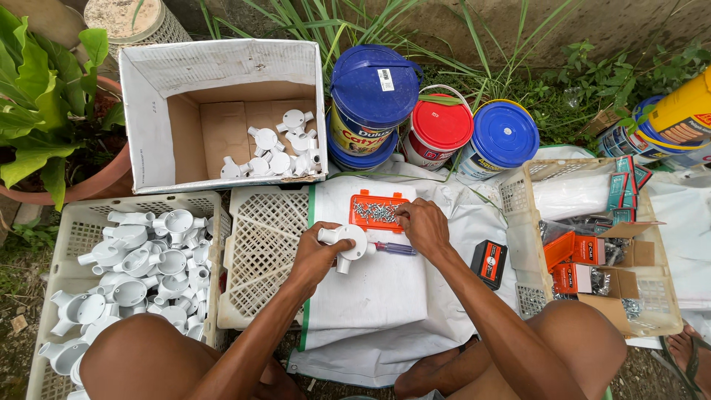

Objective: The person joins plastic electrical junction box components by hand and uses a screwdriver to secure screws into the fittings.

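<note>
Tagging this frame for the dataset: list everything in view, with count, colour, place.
junction box: one, white, in left grip
screw tray: one, orange, under right fingers
screwdriver: one, purple handle, on the white sack
cardboard box: one, a few white fittings inside, top left
crate of fittings: one, beige, left
paint buckets: three, blue and red lids, top centre
right crate: one, orange packets inside
left hand: holding junction box
right hand: at screw tray

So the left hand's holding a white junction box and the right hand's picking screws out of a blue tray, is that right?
Not quite: in the head view the tray of screws is orange, not blue. The rest holds: the left hand holds the white junction box and the right hand reaches into the tray.
</note>
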